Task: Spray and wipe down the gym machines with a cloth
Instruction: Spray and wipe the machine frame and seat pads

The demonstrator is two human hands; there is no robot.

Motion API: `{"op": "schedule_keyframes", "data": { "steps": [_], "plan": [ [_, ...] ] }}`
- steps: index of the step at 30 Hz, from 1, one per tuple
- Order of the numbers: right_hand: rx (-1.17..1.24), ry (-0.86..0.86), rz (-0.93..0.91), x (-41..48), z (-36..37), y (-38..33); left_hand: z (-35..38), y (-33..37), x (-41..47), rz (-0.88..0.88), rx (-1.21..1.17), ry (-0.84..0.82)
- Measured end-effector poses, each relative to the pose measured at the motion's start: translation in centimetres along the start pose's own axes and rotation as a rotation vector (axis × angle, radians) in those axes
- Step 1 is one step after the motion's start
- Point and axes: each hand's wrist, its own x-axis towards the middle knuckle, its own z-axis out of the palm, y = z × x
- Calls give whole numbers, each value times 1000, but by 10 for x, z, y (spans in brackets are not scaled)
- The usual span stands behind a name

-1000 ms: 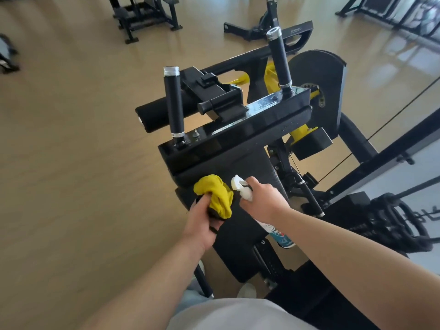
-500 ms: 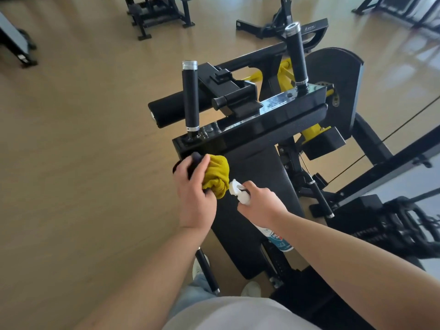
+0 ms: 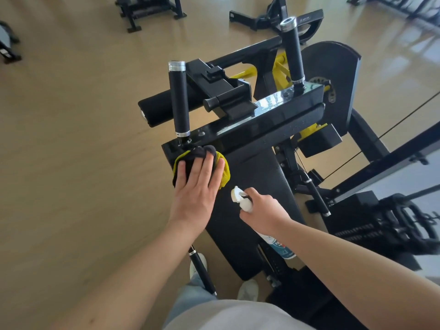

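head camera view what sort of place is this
Most likely a gym: a black padded machine with upright grip handles, a foam roller beside it, and more exercise frames on the wooden floor behind.

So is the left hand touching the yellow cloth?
Touching. The head view shows the left hand lying flat on the cloth, straight fingers pressing it onto the machine's black pad.
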Motion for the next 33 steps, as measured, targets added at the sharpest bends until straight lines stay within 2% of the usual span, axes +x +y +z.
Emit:
{"op": "schedule_keyframes", "data": {
  "steps": [3, 6, 14, 18, 25, 33],
  "plan": [
    [30, 2, 21, 5, -2, 9, -2, 6, 13, 65, 137, -129],
    [64, -2, 55, 11, -5, 18, -7, 14, 28, 162, 216, -166],
    [98, -21, 131, 30, -18, 34, 0, 43, 78, 328, 234, -120],
    [122, -2, 149, 39, -28, 42, 5, 65, 104, 302, 245, -71],
    [177, 90, 208, 50, -53, 67, 4, 106, 149, 357, 283, -85],
    [274, 201, 364, 48, -77, 108, 8, 166, 224, 430, 273, -43]
  ]
}}
